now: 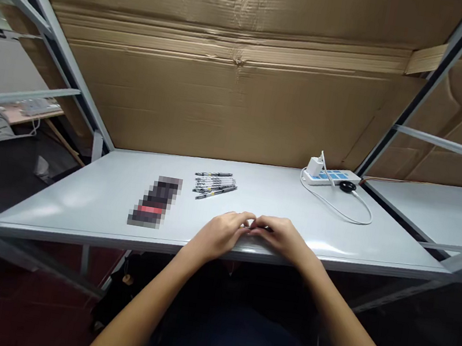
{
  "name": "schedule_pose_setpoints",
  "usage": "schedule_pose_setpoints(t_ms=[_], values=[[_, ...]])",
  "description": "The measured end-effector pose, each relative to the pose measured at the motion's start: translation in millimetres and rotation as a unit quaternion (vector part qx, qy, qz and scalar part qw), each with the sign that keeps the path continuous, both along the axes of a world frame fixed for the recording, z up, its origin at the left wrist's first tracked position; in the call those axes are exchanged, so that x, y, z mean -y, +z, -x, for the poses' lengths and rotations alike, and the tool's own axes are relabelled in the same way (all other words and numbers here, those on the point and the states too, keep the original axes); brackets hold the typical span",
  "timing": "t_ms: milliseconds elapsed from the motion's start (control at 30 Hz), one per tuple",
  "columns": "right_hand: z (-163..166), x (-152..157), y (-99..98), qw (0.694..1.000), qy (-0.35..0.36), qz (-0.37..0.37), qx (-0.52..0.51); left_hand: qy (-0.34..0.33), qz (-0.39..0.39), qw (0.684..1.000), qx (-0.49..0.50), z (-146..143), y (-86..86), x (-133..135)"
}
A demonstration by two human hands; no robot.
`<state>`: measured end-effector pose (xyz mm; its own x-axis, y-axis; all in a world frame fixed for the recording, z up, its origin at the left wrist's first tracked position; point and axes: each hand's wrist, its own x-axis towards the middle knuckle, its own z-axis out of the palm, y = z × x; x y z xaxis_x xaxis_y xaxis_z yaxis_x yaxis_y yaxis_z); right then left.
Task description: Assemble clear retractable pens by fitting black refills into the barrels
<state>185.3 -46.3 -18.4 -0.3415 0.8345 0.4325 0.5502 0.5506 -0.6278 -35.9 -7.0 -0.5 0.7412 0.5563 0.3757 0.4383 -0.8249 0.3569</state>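
Note:
My left hand [222,231] and my right hand [280,236] meet fingertip to fingertip just above the front of the white table [92,186]. Both have curled, closed fingers. Between them a sliver of something small and dark shows, mostly covered by the fingers, so its kind is unclear. Beyond my left hand lies a loose bunch of pens [215,185], clear-bodied with dark ends, roughly side by side. Further left rests a dark flat item with a red band [150,210], blurred out by large pixels.
A white power strip [335,178] with a plugged-in white adapter [314,166] sits at the back right. Its white cable [352,220] loops forward on the tabletop. Cardboard [241,110] walls the back, and metal frame posts [72,66] rise at both sides.

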Motion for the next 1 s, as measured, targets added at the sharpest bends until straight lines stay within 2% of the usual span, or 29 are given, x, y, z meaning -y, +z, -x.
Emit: schedule_pose_setpoints(t_ms=[200,467,667,833,1000], values=[[3.6,0.0,4.2,1.0,0.001,0.02,-0.02,0.057,-0.058,0.997,-0.007,1.2,-5.1,-3.2],[1.1,-2.5,1.6,0.998,-0.06,0.036,-0.002,0.011,-0.091,0.996,-0.01,2.9,-5.9,-2.1],[-1.9,-2.8,2.7,0.993,-0.11,0.033,-0.036,0.033,-0.088,0.995,0.027,3.5,-8.0,-6.4],[-1.3,-3.1,1.8,0.992,-0.112,0.048,-0.025,0.014,-0.088,0.995,0.037,3.7,-9.0,-7.3],[-1.8,-2.3,1.9,0.993,-0.108,0.041,-0.027,0.033,-0.088,0.994,0.06,4.0,-9.1,-7.7]])
